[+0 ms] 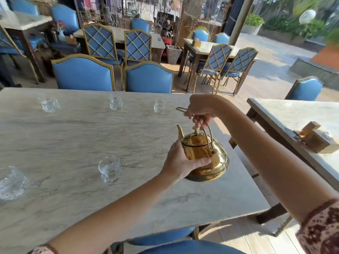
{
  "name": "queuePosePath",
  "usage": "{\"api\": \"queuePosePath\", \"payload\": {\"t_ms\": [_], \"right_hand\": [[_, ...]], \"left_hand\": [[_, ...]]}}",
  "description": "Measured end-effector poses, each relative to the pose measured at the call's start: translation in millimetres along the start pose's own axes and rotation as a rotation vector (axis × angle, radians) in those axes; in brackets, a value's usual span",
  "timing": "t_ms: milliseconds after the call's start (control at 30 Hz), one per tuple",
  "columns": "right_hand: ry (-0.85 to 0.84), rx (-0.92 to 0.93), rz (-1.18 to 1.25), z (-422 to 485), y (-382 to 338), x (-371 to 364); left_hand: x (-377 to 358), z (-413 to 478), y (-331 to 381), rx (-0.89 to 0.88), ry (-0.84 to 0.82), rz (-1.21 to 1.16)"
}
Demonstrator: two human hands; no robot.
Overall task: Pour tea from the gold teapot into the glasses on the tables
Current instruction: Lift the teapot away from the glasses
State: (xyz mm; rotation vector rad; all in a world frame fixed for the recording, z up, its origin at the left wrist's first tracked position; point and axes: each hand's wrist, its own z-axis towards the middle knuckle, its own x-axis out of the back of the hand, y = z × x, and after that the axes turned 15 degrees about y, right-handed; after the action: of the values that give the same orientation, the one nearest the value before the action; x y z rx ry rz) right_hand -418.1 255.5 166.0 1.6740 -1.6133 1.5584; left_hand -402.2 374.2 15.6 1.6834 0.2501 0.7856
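The gold teapot (207, 154) stands on the right side of the marble table (73, 136), spout pointing away to the left. My right hand (200, 109) is closed on its upright wire handle from above. My left hand (180, 161) cups the pot's near left side, thumb across its front. Several clear glasses stand on the table: one near me (109, 169), one at the left edge (12, 182), and three along the far side (49, 105) (115, 103) (159, 106). All look empty.
Blue chairs with gold frames (83, 74) (149, 77) line the table's far side. A second marble table (293, 114) stands to the right with a wooden holder (317, 138) on it. A wooden floor gap separates the two tables. More tables and chairs fill the background.
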Motion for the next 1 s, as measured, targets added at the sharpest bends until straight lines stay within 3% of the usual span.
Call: {"api": "queuePosePath", "payload": {"t_ms": [167, 467, 1000], "right_hand": [[0.092, 0.058, 0.155, 8.6, -53.7, -37.1], [0.314, 0.213, 0.223, 42.6, -142.9, -127.4], [0.336, 0.201, 0.247, 120.1, -187.2, -214.5]], "left_hand": [[78.8, 41.5, -24.8, -0.065, 0.031, 0.185], [189.1, 114.5, -83.2, -0.112, 0.057, 0.402], [224.9, 185.4, -168.1, -0.069, 0.009, 0.405]]}}
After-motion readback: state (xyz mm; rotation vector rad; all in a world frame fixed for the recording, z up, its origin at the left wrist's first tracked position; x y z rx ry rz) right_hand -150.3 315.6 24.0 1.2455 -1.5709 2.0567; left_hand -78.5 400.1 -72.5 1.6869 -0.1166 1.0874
